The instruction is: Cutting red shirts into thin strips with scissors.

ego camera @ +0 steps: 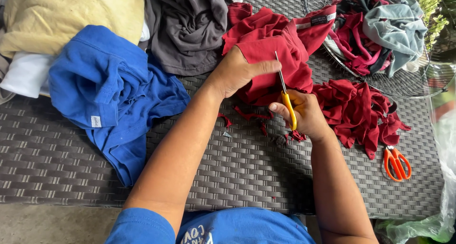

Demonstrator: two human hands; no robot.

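Note:
My left hand (236, 73) grips a dark red garment (268, 40) spread on the woven grey table (61, 163), thumb pressed along the cloth. My right hand (306, 113) holds yellow-handled scissors (286, 101), whose thin blades point up into the red cloth next to my left thumb. Small red scraps (251, 116) lie between and below my hands. A heap of cut red strips (363, 111) sits just right of my right hand.
A blue shirt (109, 87), a grey garment (187, 25) and a yellow cloth (66, 14) lie at the left and back. A wire basket (408, 82) holds mixed clothes at the back right. Orange scissors (395, 163) lie at the right, near a green plastic bag (427, 225).

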